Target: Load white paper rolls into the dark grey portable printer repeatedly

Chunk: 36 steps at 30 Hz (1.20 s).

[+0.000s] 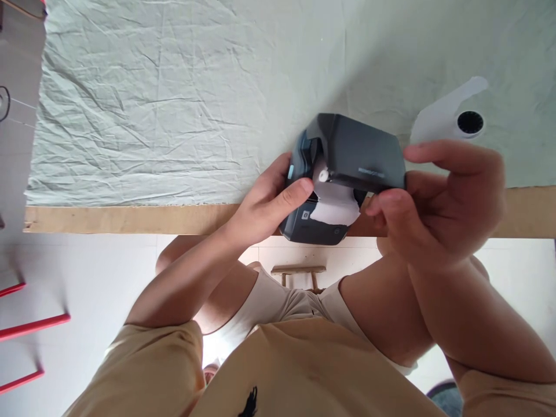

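Note:
A dark grey portable receipt printer (362, 147) is tilted at the table's front edge, its lid raised. White paper (336, 205) comes out from under the lid and lies over the front of the body. My left hand (275, 200) is closed around the printer's left side, thumb near the opening. At the right end of the lid, my right hand (438, 200) grips it between thumb and fingers. How the paper sits inside is hidden by the lid. Beyond my right hand, a white paper roll (434, 119) with a black core lies on the cloth, its loose end stretched out.
A wrinkled pale green cloth (165, 104) covers the table, leaving a bare wooden front edge (130, 219). Below are my legs and a wooden stool (299, 270). Red bars (35, 327) stand at the left on the floor.

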Motion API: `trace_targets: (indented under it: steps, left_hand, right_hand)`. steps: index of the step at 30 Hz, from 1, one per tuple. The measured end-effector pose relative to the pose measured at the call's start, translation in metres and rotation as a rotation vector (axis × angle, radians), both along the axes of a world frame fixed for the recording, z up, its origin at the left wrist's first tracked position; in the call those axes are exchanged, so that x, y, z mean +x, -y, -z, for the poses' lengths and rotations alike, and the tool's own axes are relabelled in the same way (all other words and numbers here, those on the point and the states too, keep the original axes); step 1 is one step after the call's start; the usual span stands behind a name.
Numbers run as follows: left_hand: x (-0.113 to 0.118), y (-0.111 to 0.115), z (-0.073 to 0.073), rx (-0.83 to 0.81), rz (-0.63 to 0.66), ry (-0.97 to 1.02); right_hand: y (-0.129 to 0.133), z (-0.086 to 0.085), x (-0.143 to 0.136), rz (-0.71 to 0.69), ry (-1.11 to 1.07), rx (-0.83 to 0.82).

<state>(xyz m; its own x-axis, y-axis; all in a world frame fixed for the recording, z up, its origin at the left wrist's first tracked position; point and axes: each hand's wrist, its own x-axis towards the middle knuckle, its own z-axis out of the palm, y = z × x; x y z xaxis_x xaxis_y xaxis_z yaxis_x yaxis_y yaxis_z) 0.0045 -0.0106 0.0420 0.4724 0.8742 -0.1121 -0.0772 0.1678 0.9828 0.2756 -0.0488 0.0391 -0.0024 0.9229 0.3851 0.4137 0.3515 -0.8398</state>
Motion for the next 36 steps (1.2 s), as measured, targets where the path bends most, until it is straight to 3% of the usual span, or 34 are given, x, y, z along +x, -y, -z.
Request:
trace_targets:
  steps: [10, 15, 17, 19, 21, 32, 36]
  left_hand:
    - [-0.004, 0.0, 0.0, 0.115, 0.101, -0.028]
    - [-0.001, -0.001, -0.004, 0.068, 0.137, -0.093]
    - [-0.001, 0.0, -0.006, 0.054, 0.127, -0.106]
    - [0.0, 0.0, -0.008, 0.047, 0.128, -0.11]
    - [0.0, 0.001, -0.01, 0.042, 0.137, -0.096]
    - [0.006, 0.0, -0.011, -0.06, 0.093, 0.003]
    - [0.01, 0.002, -0.006, -0.057, -0.013, 0.044]
  right_hand:
    - [0.011, -0.026, -0.022, 0.069, 0.3, -0.013]
    - [0.014, -0.036, -0.017, 0.155, 0.52, 0.187]
    - [0.015, -0.039, -0.012, 0.121, 0.598, 0.209]
    - [0.014, -0.041, -0.007, 0.001, 0.616, 0.158]
    - [0.013, -0.042, -0.003, -0.081, 0.555, 0.133]
    - [0.009, -0.041, 0.005, -0.074, 0.196, 0.092]
    - [0.0, -0.027, 0.014, 0.031, -0.067, 0.124]
